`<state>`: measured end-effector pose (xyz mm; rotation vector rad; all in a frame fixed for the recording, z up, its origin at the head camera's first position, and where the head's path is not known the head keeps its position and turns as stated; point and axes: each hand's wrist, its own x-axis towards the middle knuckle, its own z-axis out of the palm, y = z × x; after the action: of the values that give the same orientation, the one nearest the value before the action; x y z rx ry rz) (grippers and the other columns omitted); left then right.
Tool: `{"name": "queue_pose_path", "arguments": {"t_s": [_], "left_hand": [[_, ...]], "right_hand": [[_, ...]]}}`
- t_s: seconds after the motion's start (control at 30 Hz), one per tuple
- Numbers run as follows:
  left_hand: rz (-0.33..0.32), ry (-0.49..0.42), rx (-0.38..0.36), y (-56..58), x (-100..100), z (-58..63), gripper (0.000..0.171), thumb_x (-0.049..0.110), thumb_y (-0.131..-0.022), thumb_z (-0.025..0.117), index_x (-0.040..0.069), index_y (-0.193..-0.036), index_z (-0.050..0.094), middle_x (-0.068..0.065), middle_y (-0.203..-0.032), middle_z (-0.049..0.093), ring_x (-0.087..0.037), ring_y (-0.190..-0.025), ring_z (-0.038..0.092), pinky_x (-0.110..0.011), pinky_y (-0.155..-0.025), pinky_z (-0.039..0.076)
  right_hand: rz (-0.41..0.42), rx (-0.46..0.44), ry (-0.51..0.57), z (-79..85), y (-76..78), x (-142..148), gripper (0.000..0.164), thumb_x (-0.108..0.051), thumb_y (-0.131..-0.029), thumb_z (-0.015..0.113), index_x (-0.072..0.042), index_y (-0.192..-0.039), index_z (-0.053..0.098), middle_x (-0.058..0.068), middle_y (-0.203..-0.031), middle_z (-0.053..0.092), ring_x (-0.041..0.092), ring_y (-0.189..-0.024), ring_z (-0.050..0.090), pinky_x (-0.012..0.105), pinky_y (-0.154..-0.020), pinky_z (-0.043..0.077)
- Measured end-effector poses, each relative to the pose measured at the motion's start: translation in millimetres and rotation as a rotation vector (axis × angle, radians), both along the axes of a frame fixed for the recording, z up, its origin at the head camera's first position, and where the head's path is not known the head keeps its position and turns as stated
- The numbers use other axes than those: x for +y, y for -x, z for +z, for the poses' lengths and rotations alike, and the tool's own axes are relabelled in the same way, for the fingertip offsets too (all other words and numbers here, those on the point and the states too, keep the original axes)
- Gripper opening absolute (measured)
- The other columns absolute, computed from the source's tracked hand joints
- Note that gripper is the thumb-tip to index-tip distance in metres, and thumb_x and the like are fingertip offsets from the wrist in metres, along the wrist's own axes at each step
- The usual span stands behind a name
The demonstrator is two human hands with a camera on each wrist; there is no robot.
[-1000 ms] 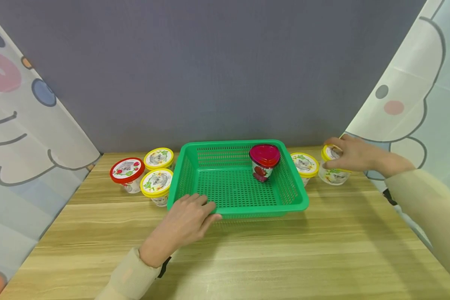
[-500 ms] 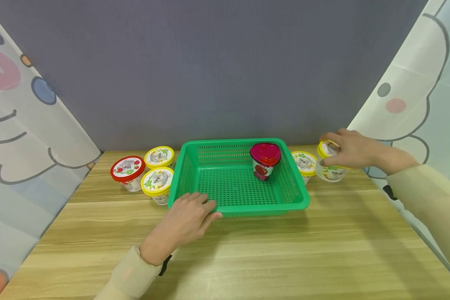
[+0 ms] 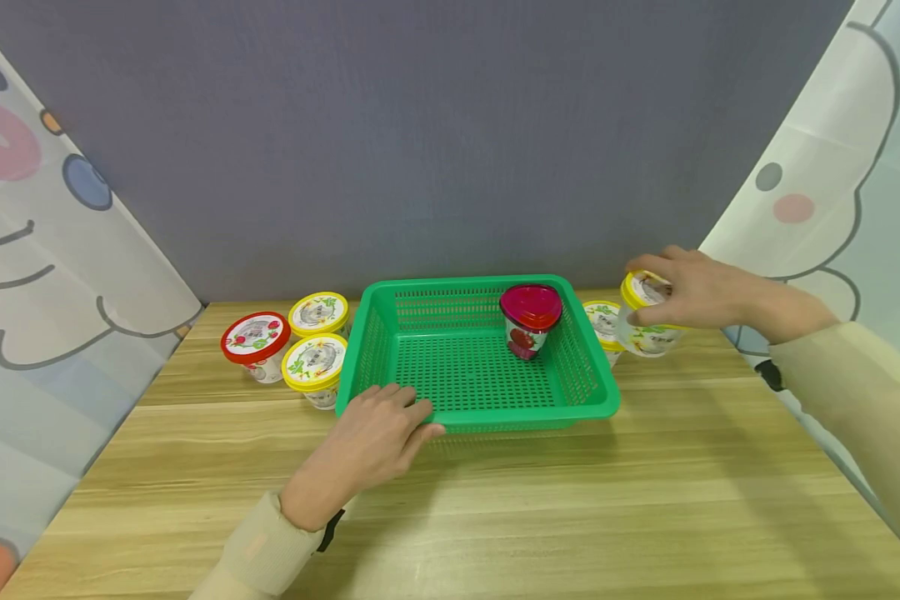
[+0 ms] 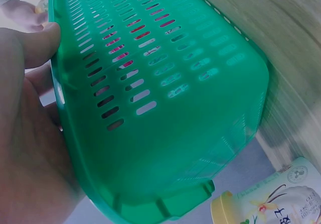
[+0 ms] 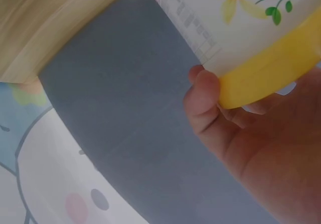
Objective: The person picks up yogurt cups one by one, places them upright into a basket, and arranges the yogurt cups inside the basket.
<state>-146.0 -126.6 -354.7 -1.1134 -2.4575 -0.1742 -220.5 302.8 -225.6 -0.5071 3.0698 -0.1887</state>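
Note:
My right hand (image 3: 701, 292) grips a yogurt tub (image 3: 648, 342) with a yellow lid from above, its fingers around the lid. In the right wrist view, fingers and thumb pinch the yellow lid edge of this tub (image 5: 251, 48), below its printed yellow flower. Another yellow-lidded tub (image 3: 602, 321) stands just left of it, partly overlapped. My left hand (image 3: 378, 437) holds the near-left rim of a green plastic basket (image 3: 480, 421); in the left wrist view the thumb and fingers lie on either side of the basket rim (image 4: 65, 113). Inside the basket, at right, stands a cup (image 3: 528, 312) with a dark-pink lid.
Left of the basket stand two yellow-lidded tubs (image 3: 318, 312) and a red-lidded tub (image 3: 257, 335), close together. All are on a wooden table (image 3: 495, 517). A grey panel (image 3: 450, 142) rises behind, with cartoon-printed cloths (image 3: 817, 167) at the sides.
My right hand has moved left and slightly up with the yellow-lidded tub, towards the other tub beside the basket. The left hand and basket have stayed in place.

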Motion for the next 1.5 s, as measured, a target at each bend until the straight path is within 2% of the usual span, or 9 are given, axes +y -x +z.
{"name": "queue_pose_path", "arguments": {"t_s": [0.37,0.73,1.13,1.5], "left_hand": [[0.001,0.014,-0.009,0.1,0.1,0.4,0.026,0.040,-0.097,0.067,0.017,-0.084,0.062,0.007,-0.070,0.042,-0.015,-0.064,0.041,-0.031,-0.060,0.040],[0.001,0.020,-0.024,0.0,0.6,2.0,0.025,0.039,-0.098,0.066,0.017,-0.086,0.064,0.007,-0.071,0.045,-0.015,-0.065,0.042,-0.031,-0.061,0.042],[-0.004,0.016,-0.011,-0.2,0.1,1.0,0.024,0.039,-0.097,0.068,0.016,-0.088,0.066,0.006,-0.071,0.046,-0.015,-0.064,0.043,-0.030,-0.060,0.041],[-0.003,0.022,-0.014,-0.4,-0.1,0.4,0.025,0.039,-0.097,0.067,0.016,-0.090,0.067,0.006,-0.071,0.046,-0.016,-0.065,0.044,-0.031,-0.061,0.042]], "right_hand": [[0.021,0.010,-0.011,5.8,-11.7,-27.3,0.064,-0.047,-0.083,0.073,-0.020,-0.139,0.055,0.010,-0.116,0.055,0.031,-0.103,0.050,0.043,-0.069,0.049],[0.077,0.008,0.008,5.6,-18.4,-47.8,0.061,-0.041,-0.082,0.074,-0.023,-0.138,0.057,0.008,-0.122,0.054,0.030,-0.107,0.049,0.043,-0.073,0.051],[0.104,0.011,-0.003,5.4,-19.6,-71.6,0.066,-0.044,-0.081,0.074,-0.024,-0.141,0.056,0.005,-0.123,0.054,0.026,-0.107,0.048,0.044,-0.070,0.051],[0.158,-0.019,0.033,-4.7,-15.9,-87.9,0.066,-0.046,-0.083,0.073,-0.025,-0.143,0.054,0.003,-0.123,0.052,0.024,-0.105,0.047,0.039,-0.073,0.048]]}}
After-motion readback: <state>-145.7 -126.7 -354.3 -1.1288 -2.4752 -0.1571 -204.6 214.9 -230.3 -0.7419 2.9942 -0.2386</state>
